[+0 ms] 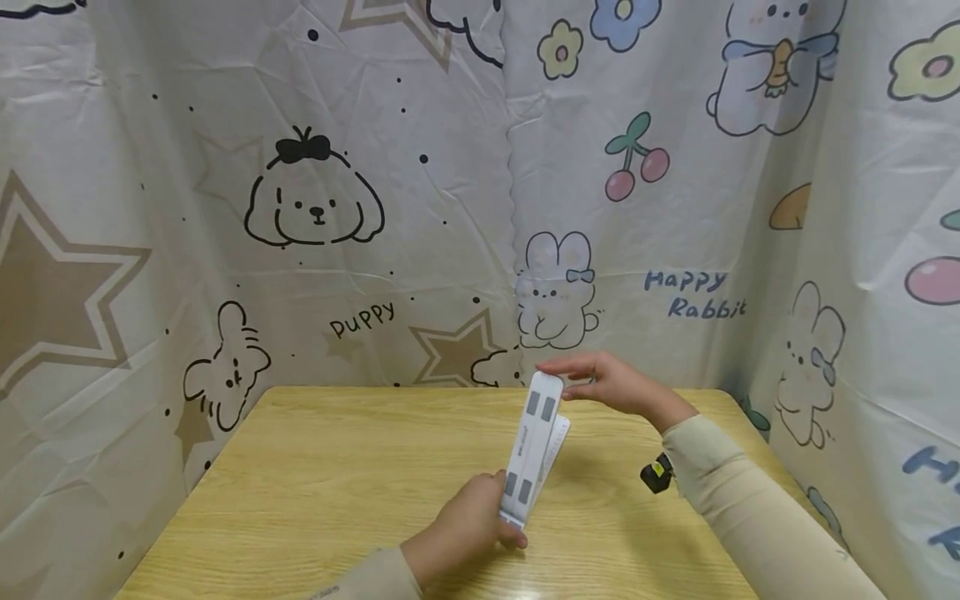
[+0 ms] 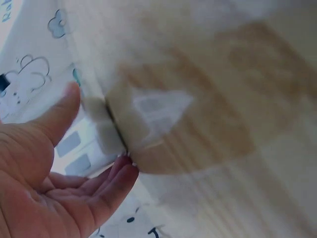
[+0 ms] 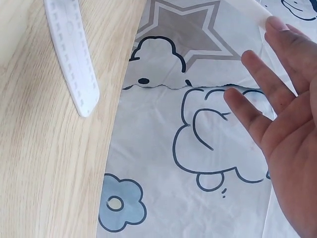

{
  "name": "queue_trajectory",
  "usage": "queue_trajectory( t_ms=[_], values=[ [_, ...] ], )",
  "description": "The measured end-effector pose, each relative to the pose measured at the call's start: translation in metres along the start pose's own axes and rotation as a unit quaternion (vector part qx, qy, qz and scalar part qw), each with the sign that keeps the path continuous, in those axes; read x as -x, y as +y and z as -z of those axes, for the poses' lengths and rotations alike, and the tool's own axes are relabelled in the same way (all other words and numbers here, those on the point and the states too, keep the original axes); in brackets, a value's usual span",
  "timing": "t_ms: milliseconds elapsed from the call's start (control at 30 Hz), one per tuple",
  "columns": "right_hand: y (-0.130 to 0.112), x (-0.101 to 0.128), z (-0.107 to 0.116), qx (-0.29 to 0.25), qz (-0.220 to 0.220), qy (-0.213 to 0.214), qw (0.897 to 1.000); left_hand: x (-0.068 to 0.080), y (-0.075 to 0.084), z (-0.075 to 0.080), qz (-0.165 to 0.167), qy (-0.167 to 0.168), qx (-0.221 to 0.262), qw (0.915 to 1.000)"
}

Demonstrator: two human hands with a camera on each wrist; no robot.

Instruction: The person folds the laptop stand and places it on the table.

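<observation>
A long white folding stand (image 1: 531, 433) with grey pads in pairs is held tilted above the table. Its second slotted bar (image 3: 74, 59) angles away from the padded bar, the two meeting at the lower end. My left hand (image 1: 468, 517) grips that lower end between thumb and fingers; the left wrist view shows the pads (image 2: 78, 165) between them. At the upper end is my right hand (image 1: 607, 382), its fingers fairly straight and its fingertips touching the tip. The right wrist view shows two of its fingers spread away from the stand.
The light wood table (image 1: 337, 467) lies under both hands. A small black thing with a yellow mark (image 1: 657, 473) shows beside the right sleeve. A printed cloth curtain (image 1: 420, 208) rises behind the table and along both sides.
</observation>
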State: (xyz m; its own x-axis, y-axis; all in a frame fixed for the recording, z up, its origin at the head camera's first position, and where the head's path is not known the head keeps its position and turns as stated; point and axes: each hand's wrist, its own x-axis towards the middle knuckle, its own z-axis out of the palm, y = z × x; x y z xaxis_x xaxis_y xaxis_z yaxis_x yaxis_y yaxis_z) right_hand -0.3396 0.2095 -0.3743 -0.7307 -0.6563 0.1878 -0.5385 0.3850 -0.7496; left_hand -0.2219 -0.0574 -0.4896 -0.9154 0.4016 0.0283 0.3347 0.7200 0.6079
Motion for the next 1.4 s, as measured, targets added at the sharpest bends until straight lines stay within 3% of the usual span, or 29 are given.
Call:
queue_trajectory(
  t_ms=[100,300,400,467,633,800,933,1200,1400],
  values=[
    [-0.001,0.002,0.001,0.013,-0.004,0.006,1.0,0.0,0.004,-0.004,0.011,0.014,-0.033,0.9993],
    [-0.002,0.012,0.003,0.057,-0.011,0.037,0.998,-0.011,-0.002,-0.004,0.015,0.003,-0.09,0.9958],
    [0.001,0.017,0.0,0.063,-0.007,0.05,0.997,-0.017,-0.013,-0.003,0.014,0.002,-0.095,0.9954],
    [0.004,0.021,-0.003,0.061,-0.002,0.057,0.997,-0.018,-0.02,-0.002,0.01,-0.004,-0.064,0.9979],
    [0.006,0.027,-0.005,0.055,-0.003,0.067,0.996,-0.007,-0.019,-0.004,0.007,-0.022,-0.017,0.9996],
    [0.004,0.03,-0.004,0.062,-0.006,0.08,0.995,0.006,-0.008,-0.007,-0.006,0.002,-0.082,0.9966],
    [0.003,0.033,-0.004,0.072,-0.011,0.093,0.993,0.007,-0.007,-0.002,-0.022,0.013,-0.092,0.9954],
    [-0.003,0.04,-0.011,0.113,-0.013,0.136,0.984,-0.014,-0.031,0.014,-0.024,-0.029,-0.059,0.9975],
    [-0.01,0.038,-0.016,0.173,0.01,0.164,0.971,-0.035,-0.05,0.023,-0.064,-0.029,-0.074,0.9947]
  ],
)
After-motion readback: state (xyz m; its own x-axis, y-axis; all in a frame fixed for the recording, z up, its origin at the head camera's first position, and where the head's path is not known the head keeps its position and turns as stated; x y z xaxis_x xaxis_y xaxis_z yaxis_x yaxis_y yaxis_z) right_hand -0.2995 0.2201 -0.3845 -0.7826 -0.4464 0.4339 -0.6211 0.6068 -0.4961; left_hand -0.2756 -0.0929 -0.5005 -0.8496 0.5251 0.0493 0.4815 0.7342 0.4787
